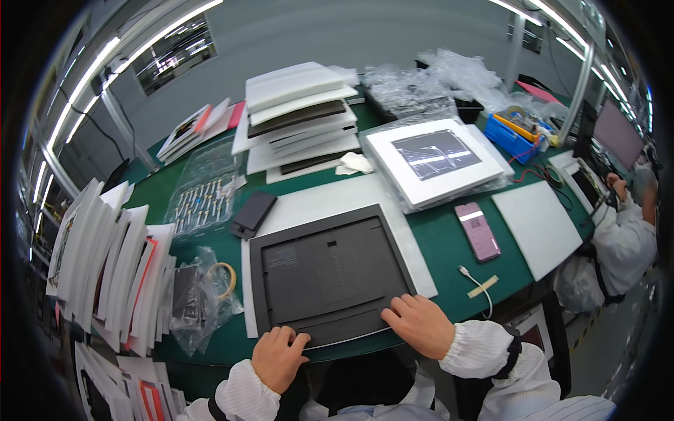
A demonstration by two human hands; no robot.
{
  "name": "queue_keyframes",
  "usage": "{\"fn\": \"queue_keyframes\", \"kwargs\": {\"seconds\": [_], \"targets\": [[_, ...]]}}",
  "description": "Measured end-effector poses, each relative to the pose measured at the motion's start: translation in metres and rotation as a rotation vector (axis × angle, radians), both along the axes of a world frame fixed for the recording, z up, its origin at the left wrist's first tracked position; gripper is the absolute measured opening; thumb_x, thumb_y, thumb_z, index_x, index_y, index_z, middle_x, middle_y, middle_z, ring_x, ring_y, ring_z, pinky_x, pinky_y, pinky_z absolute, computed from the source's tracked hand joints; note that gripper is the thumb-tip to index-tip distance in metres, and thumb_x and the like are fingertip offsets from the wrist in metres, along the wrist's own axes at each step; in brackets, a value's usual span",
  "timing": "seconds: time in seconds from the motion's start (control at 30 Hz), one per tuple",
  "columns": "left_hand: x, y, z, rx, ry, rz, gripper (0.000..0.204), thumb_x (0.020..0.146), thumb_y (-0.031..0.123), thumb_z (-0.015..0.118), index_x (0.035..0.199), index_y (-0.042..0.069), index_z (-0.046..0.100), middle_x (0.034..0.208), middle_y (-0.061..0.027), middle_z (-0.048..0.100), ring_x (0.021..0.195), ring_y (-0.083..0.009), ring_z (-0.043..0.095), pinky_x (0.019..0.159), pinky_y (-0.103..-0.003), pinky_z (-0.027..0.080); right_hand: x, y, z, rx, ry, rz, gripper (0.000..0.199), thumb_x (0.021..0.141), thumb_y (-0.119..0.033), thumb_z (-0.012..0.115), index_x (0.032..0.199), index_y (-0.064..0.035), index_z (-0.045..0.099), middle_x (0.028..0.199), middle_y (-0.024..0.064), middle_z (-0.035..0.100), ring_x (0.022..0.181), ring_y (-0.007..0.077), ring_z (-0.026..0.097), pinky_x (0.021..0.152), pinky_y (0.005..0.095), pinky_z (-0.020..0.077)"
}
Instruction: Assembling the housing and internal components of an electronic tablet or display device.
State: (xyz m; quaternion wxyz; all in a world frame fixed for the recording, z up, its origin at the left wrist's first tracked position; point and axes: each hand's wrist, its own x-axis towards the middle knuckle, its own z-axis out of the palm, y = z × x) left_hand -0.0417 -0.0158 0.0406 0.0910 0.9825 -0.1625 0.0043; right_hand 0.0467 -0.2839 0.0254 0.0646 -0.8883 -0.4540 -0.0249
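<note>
left hand grips near-left corner of black rectangular panel, right hand grips its near-right corner; panel on white foam sheet, along near edge of green worktop; pink phone right of panel.

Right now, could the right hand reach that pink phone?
Probably yes: the right hand is at the near right corner of the dark panel, and only a flat white sheet and green tabletop lie between it and the pink phone.
</note>
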Motion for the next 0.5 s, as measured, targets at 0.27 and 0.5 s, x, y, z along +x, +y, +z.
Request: {"fn": "queue_keyframes", "kwargs": {"seconds": [0.27, 0.5], "targets": [[0.006, 0.004, -0.005, -0.016, -0.163, -0.128, 0.027, 0.063, 0.007, 0.072, 0.088, 0.009, 0.061, 0.080, -0.0053, 0.056, 0.076, -0.0232, 0.056, 0.064, -0.033, 0.045, 0.007, -0.014, -0.003, -0.001, -0.196, 0.108, 0.021, 0.068, -0.005, 0.064, 0.087, -0.0060, 0.055, 0.080, 0.0044, 0.051, 0.076, 0.0190, 0.053, 0.068, 0.0293, 0.0435], [0.032, 0.044, 0.077, -0.303, -0.581, -0.106, 0.058, 0.055, 0.007, 0.081, 0.108, 0.005, 0.059, 0.105, -0.0118, 0.059, 0.100, -0.0283, 0.056, 0.085, -0.037, 0.045, 0.049, -0.017, 0.083, 0.532, -0.335, 0.155, 0.034, 0.067, -0.007, 0.069, 0.100, -0.0098, 0.061, 0.087, 0.0032, 0.061, 0.081, 0.0180, 0.058, 0.082, 0.0320, 0.0410]]}}
